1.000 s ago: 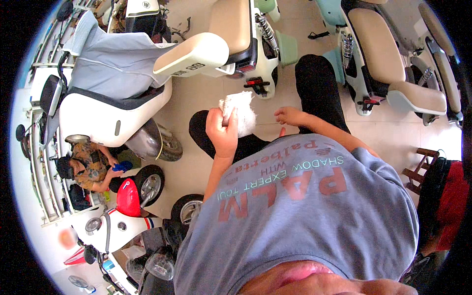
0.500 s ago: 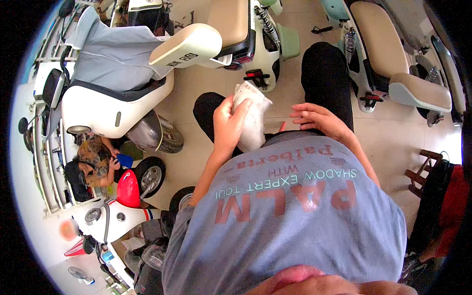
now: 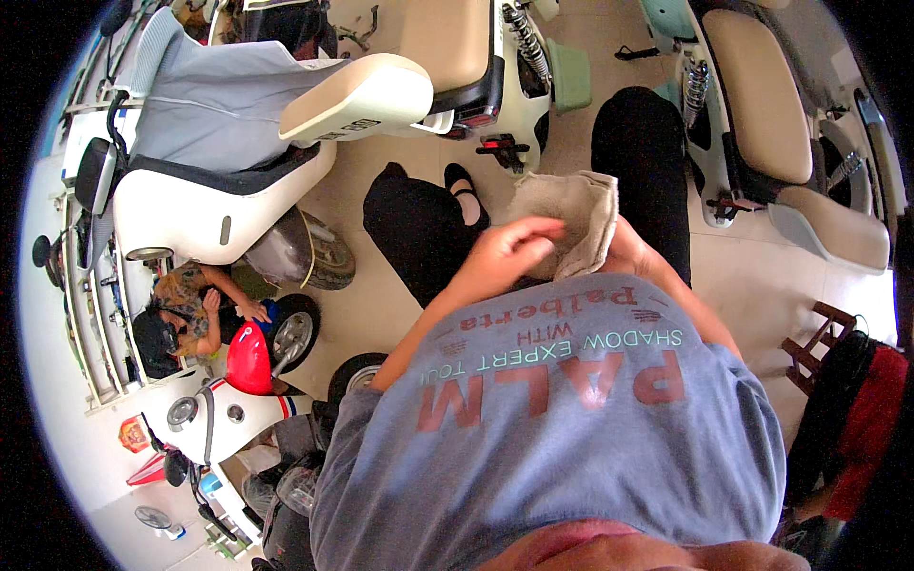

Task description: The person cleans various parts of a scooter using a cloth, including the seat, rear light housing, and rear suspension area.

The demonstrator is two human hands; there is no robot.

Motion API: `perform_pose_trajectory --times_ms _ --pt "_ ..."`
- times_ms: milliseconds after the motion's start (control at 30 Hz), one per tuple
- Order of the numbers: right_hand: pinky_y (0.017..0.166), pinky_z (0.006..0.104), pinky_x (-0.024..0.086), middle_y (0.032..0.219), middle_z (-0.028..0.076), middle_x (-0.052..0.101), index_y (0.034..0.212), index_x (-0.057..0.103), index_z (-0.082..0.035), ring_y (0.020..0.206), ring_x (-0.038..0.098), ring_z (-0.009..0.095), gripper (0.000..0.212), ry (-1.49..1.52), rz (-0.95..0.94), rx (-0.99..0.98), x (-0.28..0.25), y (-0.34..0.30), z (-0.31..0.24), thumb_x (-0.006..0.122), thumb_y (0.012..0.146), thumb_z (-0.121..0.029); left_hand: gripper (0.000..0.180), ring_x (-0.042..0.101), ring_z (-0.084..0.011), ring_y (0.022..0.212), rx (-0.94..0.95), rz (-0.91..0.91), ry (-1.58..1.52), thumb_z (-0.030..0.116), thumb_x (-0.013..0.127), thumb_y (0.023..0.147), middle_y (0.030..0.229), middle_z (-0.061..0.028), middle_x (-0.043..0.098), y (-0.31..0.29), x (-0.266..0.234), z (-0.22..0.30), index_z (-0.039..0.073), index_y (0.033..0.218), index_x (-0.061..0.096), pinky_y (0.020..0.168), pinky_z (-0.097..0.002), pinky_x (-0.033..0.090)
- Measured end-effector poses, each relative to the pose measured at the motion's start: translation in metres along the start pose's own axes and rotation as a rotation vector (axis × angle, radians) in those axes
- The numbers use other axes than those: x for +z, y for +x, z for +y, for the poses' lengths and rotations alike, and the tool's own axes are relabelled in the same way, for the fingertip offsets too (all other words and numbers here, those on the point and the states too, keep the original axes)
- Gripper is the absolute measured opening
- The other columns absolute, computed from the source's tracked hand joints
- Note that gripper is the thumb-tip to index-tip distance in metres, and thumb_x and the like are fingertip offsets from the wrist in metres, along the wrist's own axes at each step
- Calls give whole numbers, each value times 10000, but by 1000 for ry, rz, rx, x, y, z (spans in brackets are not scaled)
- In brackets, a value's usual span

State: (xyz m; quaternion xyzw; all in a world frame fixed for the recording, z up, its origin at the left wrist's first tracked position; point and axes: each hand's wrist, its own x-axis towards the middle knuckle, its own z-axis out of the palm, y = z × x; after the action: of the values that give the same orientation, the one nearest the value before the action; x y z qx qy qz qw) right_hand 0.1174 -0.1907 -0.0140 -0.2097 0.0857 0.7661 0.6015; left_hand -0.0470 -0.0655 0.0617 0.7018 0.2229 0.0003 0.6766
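Both hands grasped a beige cloth [image 3: 571, 214] near the chest. The left hand [image 3: 505, 255] pinched its near edge, while the right hand [image 3: 624, 255] gripped from beneath. The cloth's long axis ran left to right.

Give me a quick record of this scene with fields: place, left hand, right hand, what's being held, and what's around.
place: tiled floor crowded with parked scooters
left hand: left hand in front of the chest, fingers resting on the cloth
right hand: right hand mostly hidden under the cloth, seemingly supporting it
held thing: beige cloth, folded, between both hands
around: white scooter with cream seat at left; scooter with tan seat at right; another person crouched by a red toy scooter at lower left
clothing: grey printed T-shirt, black trousers
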Motion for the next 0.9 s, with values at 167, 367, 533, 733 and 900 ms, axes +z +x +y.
perform_pose_trajectory --times_ms 167,367,533,733,900 --pt "1003 454 445 1340 126 529 1362 454 -67 1182 541 289 547 -40 36 -112 -6 14 -11 383 985 -456 186 607 -118 836 -60 682 -260 164 531 957 950 -56 654 -2 -74 -23 39 1051 632 741 -254 486" --pt "1038 433 399 1381 95 481 1376 435 -101 1247 482 257 554 -209 157 -419 25 58 -53 371 986 -490 241 568 -138 930 203 1097 -362 198 559 934 1065 -63 605 58 -174 -9 42 1117 580 817 -288 468" --pt "1069 348 320 1289 93 521 1346 438 -54 1214 462 220 554 -339 295 -662 54 133 -80 367 991 -473 528 395 -207 1319 160 794 -180 307 503 954 1436 -106 418 141 -231 27 57 1409 411 1097 -355 281" --pt "1092 394 263 1350 287 373 1377 277 92 1275 367 389 600 -1106 645 -1087 78 194 -67 473 962 -295 711 392 -210 1305 156 470 -137 235 587 919 1473 -143 356 191 -239 28 13 1485 218 1071 -322 316" --pt "926 297 431 1163 102 570 1282 448 19 1060 540 175 386 -710 415 -1013 53 227 -117 421 1008 -252 680 411 -203 1288 203 463 -169 200 575 926 1451 -146 387 191 -243 23 18 1483 229 1058 -316 333"
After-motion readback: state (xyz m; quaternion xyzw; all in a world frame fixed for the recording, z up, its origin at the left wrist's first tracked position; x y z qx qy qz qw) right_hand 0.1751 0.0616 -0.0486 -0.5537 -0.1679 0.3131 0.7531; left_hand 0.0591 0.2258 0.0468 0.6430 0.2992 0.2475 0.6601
